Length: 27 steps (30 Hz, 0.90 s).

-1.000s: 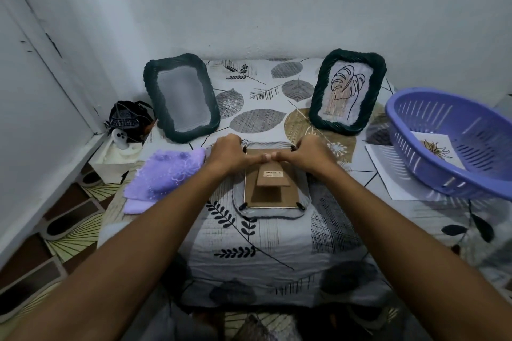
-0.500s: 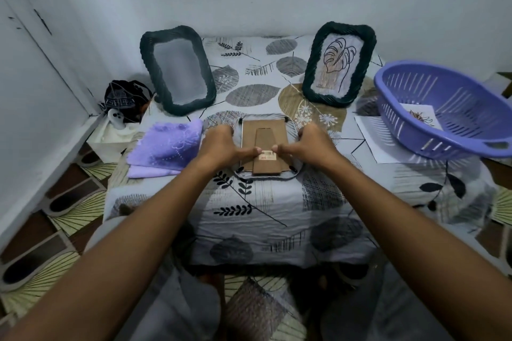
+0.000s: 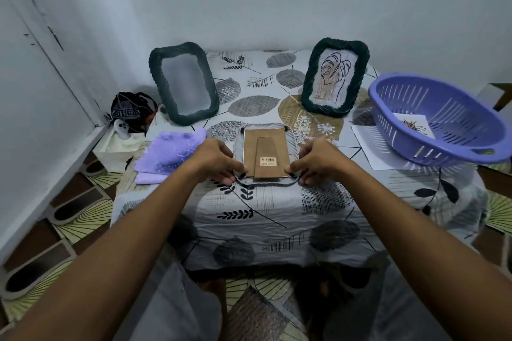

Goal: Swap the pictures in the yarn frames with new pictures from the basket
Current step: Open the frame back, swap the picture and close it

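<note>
A yarn frame (image 3: 265, 153) lies face down in the middle of the table, its brown cardboard back and stand facing up. My left hand (image 3: 214, 159) pinches its near left corner at a black clip. My right hand (image 3: 314, 159) pinches the near right corner at the other clip. Two dark green yarn frames stand at the back: the left frame (image 3: 183, 90) shows a blank grey panel, the right frame (image 3: 334, 77) holds a leaf drawing. A purple basket (image 3: 437, 119) at the right holds a flower picture (image 3: 414, 127).
A folded lilac cloth (image 3: 169, 155) lies left of the flat frame. A white sheet (image 3: 368, 148) lies under the basket's near side. The table (image 3: 266, 210) wears a leaf-print cloth. A black bag (image 3: 130, 111) and a white box (image 3: 117, 147) sit on the floor at the left, by the wall.
My hands have moved apart, from the middle of the frame's near edge out to its two near corners. The camera view has shifted a little.
</note>
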Each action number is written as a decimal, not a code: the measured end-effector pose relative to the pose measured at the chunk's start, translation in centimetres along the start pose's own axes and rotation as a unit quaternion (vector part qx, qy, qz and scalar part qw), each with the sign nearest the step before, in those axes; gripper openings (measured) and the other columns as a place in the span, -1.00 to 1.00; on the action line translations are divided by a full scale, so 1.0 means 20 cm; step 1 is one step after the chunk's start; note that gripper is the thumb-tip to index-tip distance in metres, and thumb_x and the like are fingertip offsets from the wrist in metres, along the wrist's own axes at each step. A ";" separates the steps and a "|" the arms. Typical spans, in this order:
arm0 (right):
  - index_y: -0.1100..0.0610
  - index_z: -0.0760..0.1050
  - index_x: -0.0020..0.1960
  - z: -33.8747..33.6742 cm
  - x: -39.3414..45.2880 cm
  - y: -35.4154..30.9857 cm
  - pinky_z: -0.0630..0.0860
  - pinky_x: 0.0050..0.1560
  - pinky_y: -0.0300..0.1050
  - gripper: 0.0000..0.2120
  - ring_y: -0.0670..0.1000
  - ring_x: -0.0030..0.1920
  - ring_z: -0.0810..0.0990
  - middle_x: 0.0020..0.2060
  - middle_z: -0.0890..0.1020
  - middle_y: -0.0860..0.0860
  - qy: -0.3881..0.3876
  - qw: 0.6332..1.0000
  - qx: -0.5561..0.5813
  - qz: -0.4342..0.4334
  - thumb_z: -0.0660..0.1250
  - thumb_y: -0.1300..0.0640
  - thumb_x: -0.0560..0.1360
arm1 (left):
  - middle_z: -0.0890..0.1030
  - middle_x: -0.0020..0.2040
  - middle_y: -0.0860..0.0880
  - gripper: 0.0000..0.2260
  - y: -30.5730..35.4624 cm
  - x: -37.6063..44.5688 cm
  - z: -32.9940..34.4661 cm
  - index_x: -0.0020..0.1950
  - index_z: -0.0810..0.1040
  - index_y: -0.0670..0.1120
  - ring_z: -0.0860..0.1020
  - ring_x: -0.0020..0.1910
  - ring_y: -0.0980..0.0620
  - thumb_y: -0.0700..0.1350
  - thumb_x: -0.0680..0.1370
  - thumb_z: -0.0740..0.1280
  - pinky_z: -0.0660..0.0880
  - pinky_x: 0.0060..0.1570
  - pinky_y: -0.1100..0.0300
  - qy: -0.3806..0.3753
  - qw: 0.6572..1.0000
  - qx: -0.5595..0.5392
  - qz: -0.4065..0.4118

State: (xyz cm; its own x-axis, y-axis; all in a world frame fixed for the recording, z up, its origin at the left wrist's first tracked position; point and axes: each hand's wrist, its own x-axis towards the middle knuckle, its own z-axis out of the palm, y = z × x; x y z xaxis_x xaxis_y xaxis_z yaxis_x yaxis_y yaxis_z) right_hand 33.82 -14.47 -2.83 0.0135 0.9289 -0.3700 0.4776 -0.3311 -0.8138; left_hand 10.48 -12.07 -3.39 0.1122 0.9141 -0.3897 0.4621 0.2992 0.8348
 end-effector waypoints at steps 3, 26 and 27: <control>0.29 0.44 -0.10 0.00 0.00 0.00 0.58 -0.48 -0.10 -0.70 0.14 -0.43 0.63 -0.28 0.66 0.32 -0.006 1.000 0.016 0.001 0.54 0.32 0.31 | 0.60 -0.33 -0.26 -0.56 0.00 0.00 0.01 0.03 0.36 -0.23 0.58 -0.52 -0.04 -0.36 0.32 0.54 0.58 -0.49 0.13 -0.002 1.000 -0.010 0.000; 0.25 0.43 -0.06 -0.02 0.03 0.05 0.60 -0.49 -0.11 -0.78 0.11 -0.45 0.63 -0.36 0.62 0.23 -0.028 0.993 0.102 0.047 0.39 0.47 0.40 | 0.63 -0.39 -0.21 -0.66 -0.04 0.03 -0.02 0.03 0.42 -0.25 0.61 -0.46 -0.08 -0.43 0.36 0.46 0.62 -0.41 0.11 -0.018 0.997 -0.067 -0.015; 0.26 0.44 -0.05 -0.03 0.03 0.05 0.60 -0.49 -0.11 -0.78 0.11 -0.45 0.63 -0.36 0.62 0.23 -0.030 0.993 0.103 0.047 0.39 0.46 0.41 | 0.63 -0.40 -0.20 -0.67 -0.04 0.03 -0.02 0.03 0.42 -0.25 0.61 -0.46 -0.07 -0.43 0.37 0.46 0.62 -0.41 0.11 -0.022 0.997 -0.067 -0.017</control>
State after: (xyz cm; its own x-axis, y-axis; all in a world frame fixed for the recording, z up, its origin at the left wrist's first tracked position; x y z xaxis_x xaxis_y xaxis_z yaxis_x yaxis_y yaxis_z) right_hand 34.73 -14.12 -3.61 -0.0066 0.8826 -0.4702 0.2869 -0.4487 -0.8464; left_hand 9.80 -11.65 -4.02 0.1379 0.8908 -0.4330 0.3445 0.3667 0.8642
